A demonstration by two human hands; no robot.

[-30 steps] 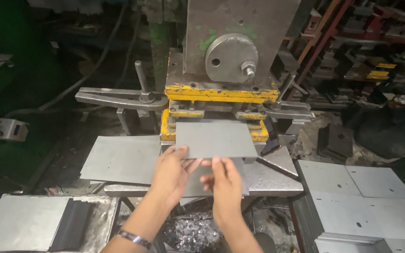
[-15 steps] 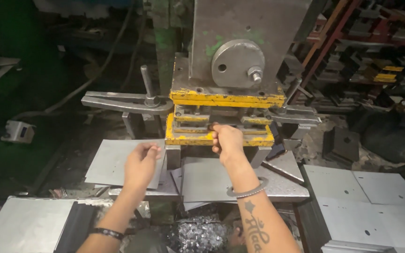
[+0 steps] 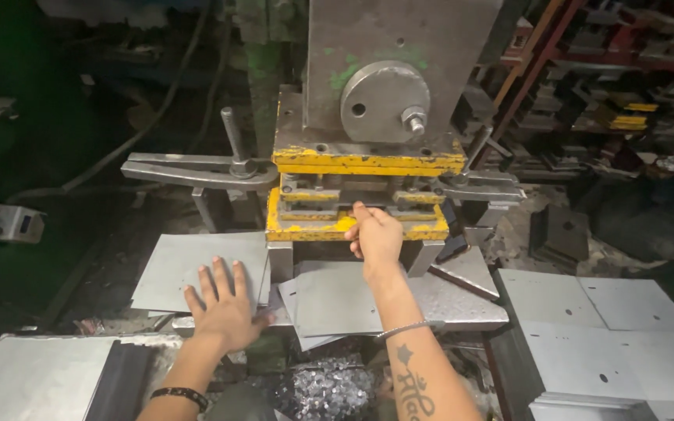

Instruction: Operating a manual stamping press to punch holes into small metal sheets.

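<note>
reaching into one press [image 3: 368, 168] | right hand [image 3: 376, 236] | left hand [image 3: 224, 308] flat on one sheet [image 3: 189, 269]

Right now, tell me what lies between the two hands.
In the head view, grey metal sheets lie overlapped between the left hand and right hand.

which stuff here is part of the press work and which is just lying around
In hand:
- right hand reaching into the yellow press die
- left hand flat on a grey sheet-metal blank
- blanks stacked before the die

Lying about:
- punched sheets at right
- pile of metal slugs
- grey box at left
- shelves of parts
</note>
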